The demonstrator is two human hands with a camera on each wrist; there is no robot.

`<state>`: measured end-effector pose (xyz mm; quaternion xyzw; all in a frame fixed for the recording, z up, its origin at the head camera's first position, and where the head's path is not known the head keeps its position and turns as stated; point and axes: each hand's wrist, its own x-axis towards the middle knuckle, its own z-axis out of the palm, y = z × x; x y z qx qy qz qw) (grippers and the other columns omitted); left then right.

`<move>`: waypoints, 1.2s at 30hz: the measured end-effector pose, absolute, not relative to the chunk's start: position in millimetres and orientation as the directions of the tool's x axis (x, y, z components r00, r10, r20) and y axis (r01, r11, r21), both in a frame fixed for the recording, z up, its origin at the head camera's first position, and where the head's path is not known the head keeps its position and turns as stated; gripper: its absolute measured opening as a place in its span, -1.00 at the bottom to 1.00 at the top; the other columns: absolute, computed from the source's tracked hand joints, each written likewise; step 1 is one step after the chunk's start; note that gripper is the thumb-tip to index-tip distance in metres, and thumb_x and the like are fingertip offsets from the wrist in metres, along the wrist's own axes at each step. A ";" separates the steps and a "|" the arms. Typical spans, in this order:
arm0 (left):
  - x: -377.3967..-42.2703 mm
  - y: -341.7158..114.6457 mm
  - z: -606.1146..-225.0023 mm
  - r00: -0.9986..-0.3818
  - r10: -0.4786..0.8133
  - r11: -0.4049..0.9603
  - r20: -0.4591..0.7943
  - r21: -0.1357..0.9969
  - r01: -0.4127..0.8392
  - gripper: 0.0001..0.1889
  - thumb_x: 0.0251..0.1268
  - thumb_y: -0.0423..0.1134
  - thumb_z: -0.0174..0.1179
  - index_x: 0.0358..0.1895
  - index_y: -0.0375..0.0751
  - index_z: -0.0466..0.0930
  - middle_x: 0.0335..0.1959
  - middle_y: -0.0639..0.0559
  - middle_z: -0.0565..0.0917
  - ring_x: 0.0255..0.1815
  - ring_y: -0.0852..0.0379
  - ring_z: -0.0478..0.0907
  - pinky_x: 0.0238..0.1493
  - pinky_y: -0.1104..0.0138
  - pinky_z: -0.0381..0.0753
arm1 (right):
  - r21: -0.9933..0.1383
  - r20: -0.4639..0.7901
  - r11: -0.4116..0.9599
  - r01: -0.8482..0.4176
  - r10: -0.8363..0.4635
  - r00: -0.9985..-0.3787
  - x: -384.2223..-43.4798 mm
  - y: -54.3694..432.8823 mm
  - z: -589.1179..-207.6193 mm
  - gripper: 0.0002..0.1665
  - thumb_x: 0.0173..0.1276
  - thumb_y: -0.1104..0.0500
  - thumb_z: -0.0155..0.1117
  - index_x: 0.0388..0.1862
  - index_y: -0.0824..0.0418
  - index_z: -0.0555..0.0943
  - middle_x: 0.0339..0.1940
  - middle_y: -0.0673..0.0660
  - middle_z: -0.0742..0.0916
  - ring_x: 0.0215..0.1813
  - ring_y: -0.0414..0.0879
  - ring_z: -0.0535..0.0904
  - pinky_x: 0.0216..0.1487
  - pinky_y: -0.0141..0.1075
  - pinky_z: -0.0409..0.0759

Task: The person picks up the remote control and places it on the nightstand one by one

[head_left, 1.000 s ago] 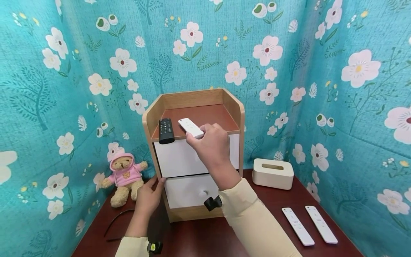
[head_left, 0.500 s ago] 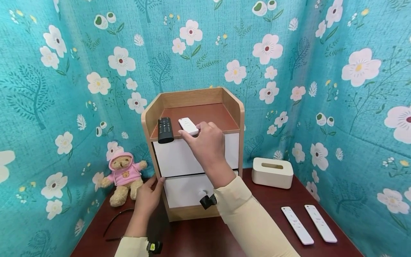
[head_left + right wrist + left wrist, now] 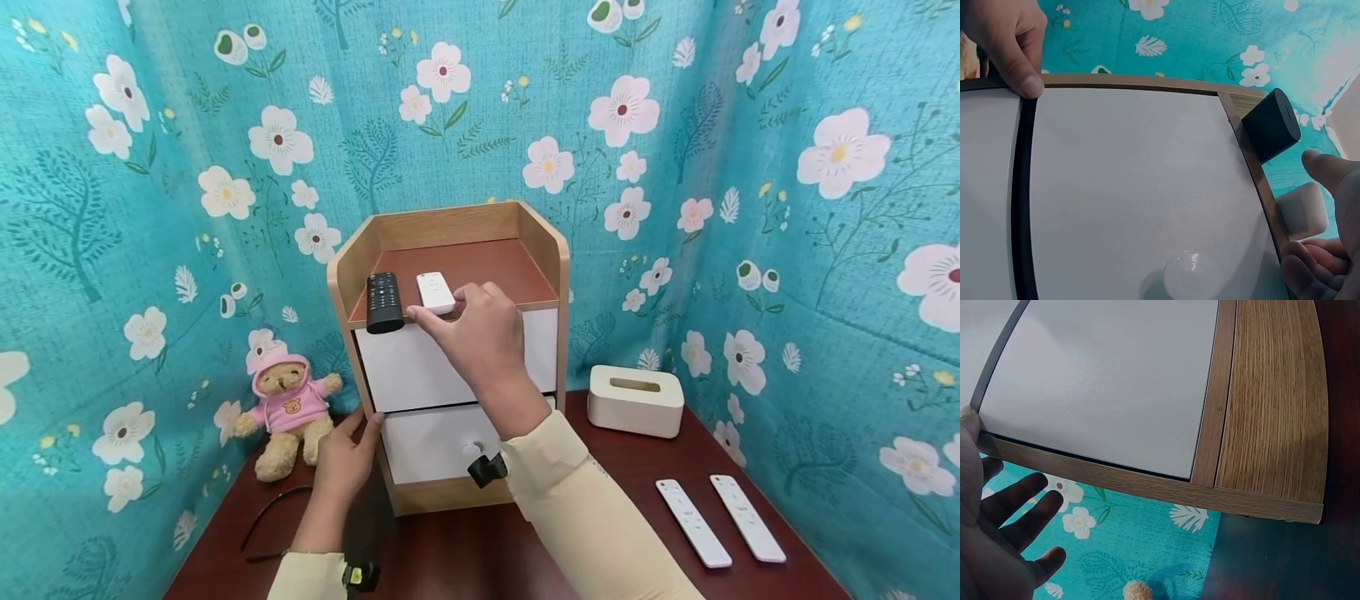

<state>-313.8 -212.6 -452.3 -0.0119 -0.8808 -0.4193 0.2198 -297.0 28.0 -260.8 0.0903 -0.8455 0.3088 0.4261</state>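
A small wood-sided cabinet [image 3: 427,497] with two white drawers stands on the table. On its brown top lie a black remote control [image 3: 384,304] and a white remote control [image 3: 435,293], side by side, their near ends at the front edge. My right hand [image 3: 487,333] is at the white remote's near end, thumb and fingers spread around it. In the right wrist view a gap shows between thumb and white remote [image 3: 1302,211]; the fingers are close to its other side. My left hand [image 3: 348,454] rests its thumb on the cabinet's left front edge, other fingers extended along the side.
A teddy bear [image 3: 288,408] in a pink hoodie sits left of the cabinet. A cream tissue box [image 3: 636,402] stands to the right. Two white remotes, one nearer [image 3: 693,523] and one farther right [image 3: 747,518], lie on the dark red table. Floral cloth surrounds the table.
The white remote has gone from my right hand's pinch to lying on the cabinet top, straightened beside the black remote. My right thumb has moved left, off it. The left hand stays put.
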 end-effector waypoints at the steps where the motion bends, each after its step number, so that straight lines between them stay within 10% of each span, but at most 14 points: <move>1: -313.4 -212.5 -451.9 -0.904 -0.166 0.649 0.395 0.734 0.201 -0.24 0.68 0.26 0.13 0.58 -0.31 0.48 0.47 -0.41 0.56 0.48 -0.43 0.55 0.46 -0.32 0.51 | -0.451 0.776 0.786 -0.424 0.111 -0.620 -295.4 29.3 -262.2 -0.18 0.20 -0.48 0.62 -0.12 0.28 0.83 -0.30 0.12 0.75 -0.29 -0.06 0.68 -0.27 -0.21 0.69; 16: -312.5 -213.0 -450.8 -0.906 -0.162 0.642 0.391 0.739 0.204 -0.24 0.68 0.28 0.12 0.59 -0.28 0.48 0.47 -0.40 0.57 0.50 -0.43 0.53 0.48 -0.31 0.50 | -0.446 0.838 0.723 -0.528 0.130 -0.530 -261.0 82.9 -337.8 -0.34 0.21 -0.27 0.72 -0.07 0.28 0.83 -0.31 0.16 0.77 -0.33 -0.09 0.68 -0.26 -0.20 0.78; 36: -313.8 -210.6 -455.6 -0.897 -0.175 0.642 0.405 0.738 0.208 -0.31 0.70 0.23 0.13 0.56 -0.23 0.53 0.43 -0.41 0.60 0.46 -0.46 0.56 0.49 -0.32 0.48 | -0.613 0.456 0.790 -0.018 0.335 -0.824 -246.4 192.8 -455.0 -0.16 0.32 -0.36 0.58 0.21 0.30 0.72 -0.05 0.26 0.80 -0.02 0.15 0.75 0.04 0.15 0.74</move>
